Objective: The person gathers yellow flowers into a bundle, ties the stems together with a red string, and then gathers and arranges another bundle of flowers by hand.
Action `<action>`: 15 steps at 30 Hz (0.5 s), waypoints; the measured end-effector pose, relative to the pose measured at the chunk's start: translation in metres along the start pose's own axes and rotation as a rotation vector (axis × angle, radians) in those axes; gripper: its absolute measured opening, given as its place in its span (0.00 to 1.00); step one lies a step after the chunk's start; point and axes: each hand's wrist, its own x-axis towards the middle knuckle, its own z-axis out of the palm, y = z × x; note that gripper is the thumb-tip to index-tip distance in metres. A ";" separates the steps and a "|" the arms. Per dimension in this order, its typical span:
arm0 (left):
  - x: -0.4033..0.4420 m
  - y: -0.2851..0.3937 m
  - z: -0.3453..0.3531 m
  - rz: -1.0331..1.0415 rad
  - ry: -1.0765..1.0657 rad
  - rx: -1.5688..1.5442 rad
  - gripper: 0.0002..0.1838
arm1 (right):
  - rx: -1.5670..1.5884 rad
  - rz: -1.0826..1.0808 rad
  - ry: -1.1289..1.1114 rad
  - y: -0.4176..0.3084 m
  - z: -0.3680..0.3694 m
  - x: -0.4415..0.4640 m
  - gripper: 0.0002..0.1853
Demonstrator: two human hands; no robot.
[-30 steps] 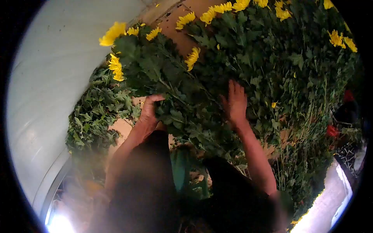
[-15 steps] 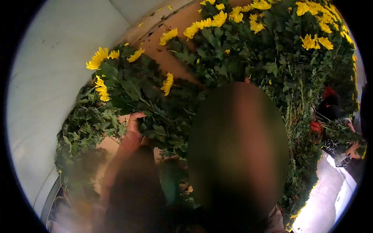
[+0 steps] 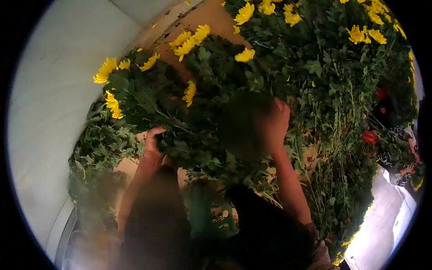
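Observation:
My left hand (image 3: 154,146) is closed round a leafy bunch of yellow chrysanthemums (image 3: 148,96), with the thumb on top of the stems. The blooms of this bunch point up and to the left. My right hand (image 3: 280,125) is at the right side of the gathered foliage, fingers curled in on chrysanthemum stems; a dark blur covers part of it and the leaves beside it. More yellow blooms (image 3: 184,44) stand between the two hands, above dense green leaves.
A pale wall panel (image 3: 58,99) curves along the left. A large heap of chrysanthemums (image 3: 324,76) fills the back and right. At the far right another person's hand (image 3: 408,169) shows near a red bundle (image 3: 370,137). A bright white sheet (image 3: 375,225) lies at lower right.
My right hand, heavily blurred before, now shows at the foliage's right side. Yellow blooms above the hands have shifted and sit closer to the left bunch. My left hand has barely moved.

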 end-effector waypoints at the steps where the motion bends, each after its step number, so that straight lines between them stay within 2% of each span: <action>1: 0.002 -0.002 0.002 0.036 -0.054 -0.006 0.07 | -0.094 0.095 0.099 0.003 -0.008 0.006 0.35; 4: 0.011 -0.004 -0.008 -0.017 -0.112 -0.091 0.09 | -0.202 0.040 0.111 0.049 0.001 0.008 0.37; 5: 0.016 -0.006 -0.013 -0.038 -0.089 -0.096 0.15 | -0.207 0.039 0.116 0.057 -0.004 0.016 0.37; 6: 0.017 -0.008 -0.017 -0.062 -0.061 -0.100 0.20 | 0.019 0.261 0.027 0.061 -0.012 0.026 0.37; 7: 0.016 -0.008 -0.016 -0.068 -0.056 -0.100 0.20 | 0.248 0.483 -0.068 0.063 -0.021 0.032 0.36; 8: 0.020 -0.006 -0.012 -0.108 -0.077 -0.066 0.19 | 0.292 0.444 -0.287 0.060 -0.034 0.044 0.33; 9: 0.021 -0.001 -0.006 -0.140 -0.096 -0.032 0.17 | 0.298 0.437 -0.285 0.067 -0.041 0.047 0.33; 10: 0.012 -0.002 0.002 0.117 -0.099 0.263 0.16 | 0.134 0.362 -0.310 0.076 -0.046 0.048 0.31; 11: 0.011 0.000 0.011 0.067 -0.067 0.313 0.16 | -0.019 0.271 -0.339 0.081 -0.046 0.053 0.29; 12: 0.009 0.002 0.020 0.015 -0.037 0.362 0.16 | -0.002 0.313 -0.324 0.075 -0.059 0.064 0.28; 13: 0.023 0.009 0.025 -0.335 -0.004 0.143 0.17 | 0.014 0.359 -0.311 0.063 -0.079 0.074 0.27; 15: 0.011 0.022 0.057 -0.280 -0.028 0.169 0.17 | 0.238 0.282 -0.103 0.039 -0.093 0.076 0.23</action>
